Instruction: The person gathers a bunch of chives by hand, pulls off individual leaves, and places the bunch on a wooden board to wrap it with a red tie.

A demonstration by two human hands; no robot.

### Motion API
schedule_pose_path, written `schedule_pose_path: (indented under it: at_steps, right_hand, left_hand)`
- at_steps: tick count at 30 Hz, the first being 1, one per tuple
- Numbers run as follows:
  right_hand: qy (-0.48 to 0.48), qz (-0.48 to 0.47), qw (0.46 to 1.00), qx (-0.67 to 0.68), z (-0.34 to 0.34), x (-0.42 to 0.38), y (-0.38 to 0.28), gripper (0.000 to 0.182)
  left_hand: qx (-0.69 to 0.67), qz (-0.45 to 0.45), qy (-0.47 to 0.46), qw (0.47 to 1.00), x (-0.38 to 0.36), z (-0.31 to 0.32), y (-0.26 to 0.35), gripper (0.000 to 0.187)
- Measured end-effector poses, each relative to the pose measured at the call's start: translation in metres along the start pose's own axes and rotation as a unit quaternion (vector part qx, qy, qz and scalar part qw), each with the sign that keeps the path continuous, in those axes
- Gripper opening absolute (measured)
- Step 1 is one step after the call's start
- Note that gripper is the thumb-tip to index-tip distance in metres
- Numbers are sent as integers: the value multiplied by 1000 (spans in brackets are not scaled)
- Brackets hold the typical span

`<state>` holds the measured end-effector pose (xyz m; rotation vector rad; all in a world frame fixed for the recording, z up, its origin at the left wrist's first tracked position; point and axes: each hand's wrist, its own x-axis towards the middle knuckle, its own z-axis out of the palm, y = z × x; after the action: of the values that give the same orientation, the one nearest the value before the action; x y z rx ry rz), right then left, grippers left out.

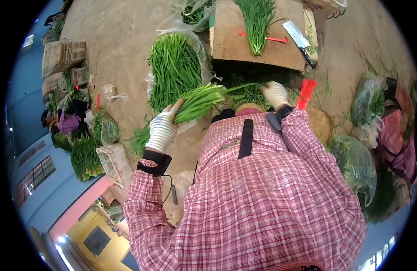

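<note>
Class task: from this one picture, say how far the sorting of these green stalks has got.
Done: one batch of stalks lies on the board beside a cleaver. In hand: the left hand grips a bundle while the right hand pulls at a stalk. Left: a large pile in plastic remains loose.

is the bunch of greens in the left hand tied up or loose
Loose, as far as shows: the bunch of green stalks lies gripped in the gloved left hand, no band visible, while the right hand pulls at one stalk.
</note>
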<state>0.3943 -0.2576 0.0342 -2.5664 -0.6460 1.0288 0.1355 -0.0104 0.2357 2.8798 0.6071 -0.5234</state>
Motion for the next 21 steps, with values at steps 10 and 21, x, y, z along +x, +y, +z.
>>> schedule_pose_path:
  at_steps: [10,21]
  right_hand:
    - [78,-256,894,361,-69,-55,-69,21]
    - [216,-454,858,104,-123,-48,-142,25]
  left_hand:
    - [-643,-241,-94,721,6,0,19,54]
    - [-610,-153,-48,776,3,-1,42,55]
